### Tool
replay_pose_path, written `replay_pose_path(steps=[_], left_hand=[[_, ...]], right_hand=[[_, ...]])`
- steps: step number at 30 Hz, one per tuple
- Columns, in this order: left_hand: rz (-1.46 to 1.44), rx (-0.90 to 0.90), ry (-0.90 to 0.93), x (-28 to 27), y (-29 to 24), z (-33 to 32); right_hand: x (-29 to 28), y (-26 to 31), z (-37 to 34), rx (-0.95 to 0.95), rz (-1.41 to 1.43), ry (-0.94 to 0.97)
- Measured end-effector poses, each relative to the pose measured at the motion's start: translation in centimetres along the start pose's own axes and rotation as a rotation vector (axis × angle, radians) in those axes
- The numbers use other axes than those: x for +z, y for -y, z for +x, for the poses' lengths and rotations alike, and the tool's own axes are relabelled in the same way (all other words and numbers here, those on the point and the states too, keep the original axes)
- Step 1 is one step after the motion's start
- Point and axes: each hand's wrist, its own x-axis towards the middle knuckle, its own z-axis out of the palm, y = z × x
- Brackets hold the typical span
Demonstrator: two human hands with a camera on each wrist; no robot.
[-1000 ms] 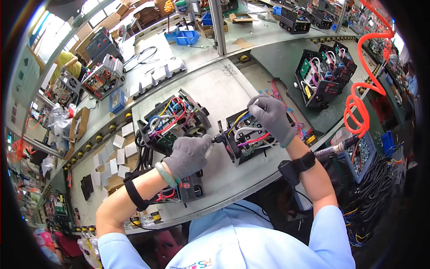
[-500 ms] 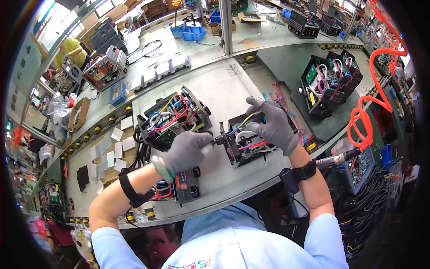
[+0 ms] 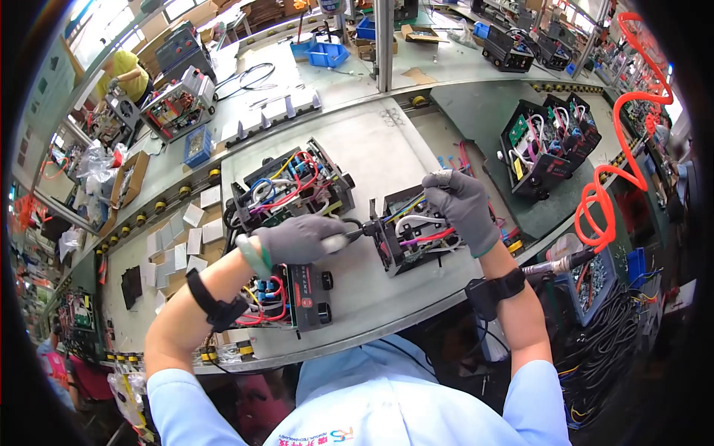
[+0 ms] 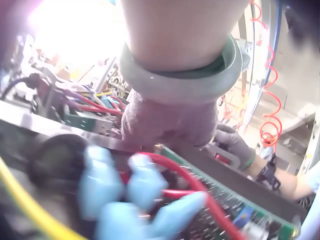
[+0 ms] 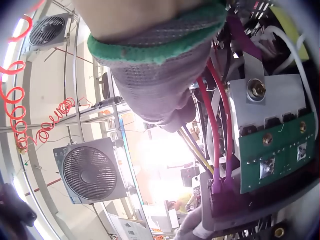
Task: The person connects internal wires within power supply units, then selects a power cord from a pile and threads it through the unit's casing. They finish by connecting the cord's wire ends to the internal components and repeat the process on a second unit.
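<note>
My gloved left hand (image 3: pixel 301 239) grips a black cable (image 3: pixel 354 233) just left of a half-built electrical unit. The cable runs into a black cable gland (image 3: pixel 371 228) on the unit's upright panel (image 3: pixel 390 253). Over the open top of that unit, my gloved right hand (image 3: pixel 465 212) curls its fingers round yellow and blue wires (image 3: pixel 405 208). These wires (image 5: pixel 196 152) stretch from the fingers down to the panel in the right wrist view. Red leads (image 5: pixel 211 125) and a green circuit board (image 5: pixel 275 152) sit beside them. In the left wrist view the left fingers are hidden.
A second open unit (image 3: pixel 294 186) stands behind my left hand, and another (image 3: pixel 309 297) lies below that forearm. More units (image 3: pixel 550 145) stand on the green board at right. A red coiled air hose (image 3: pixel 595 212) hangs near my right arm. White pads (image 3: pixel 178 249) lie at left.
My left hand has drawn back leftward, and more cable shows between it and the gland. My right fingers, spread half a second ago, have closed on the wires.
</note>
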Motion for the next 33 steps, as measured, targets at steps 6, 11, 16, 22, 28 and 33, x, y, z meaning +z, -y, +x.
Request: replay_pose_path(steps=[6, 11, 16, 22, 28, 33], left_hand=[[0.415, 0.004, -0.137, 1.5, -2.6, 0.5], [0.215, -0.164, 0.087, 0.0, -3.4, 1.8], [-0.155, -0.201, 0.167, -0.6, -1.8, 1.0], [-0.119, -0.249, 0.152, 0.0, -2.3, 1.8], [-0.274, -0.224, 0.3, -0.8, -2.1, 3.4], [-0.202, -0.141, 0.046, 1.2, -1.4, 2.3]], right_hand=[[0.1, -0.2, 0.1, -0.061, 0.284, -0.079], [-0.5, 0.9, -0.1, -0.011, 0.286, -0.052], [-0.5, 0.4, 0.0, -0.014, 0.367, -0.062], [-0.5, 1.0, -0.1, -0.025, 0.335, -0.089], [-1.0, 0.4, -0.1, -0.004, 0.401, 0.017], [-1.1, 0.9, -0.2, 0.009, 0.374, 0.069]])
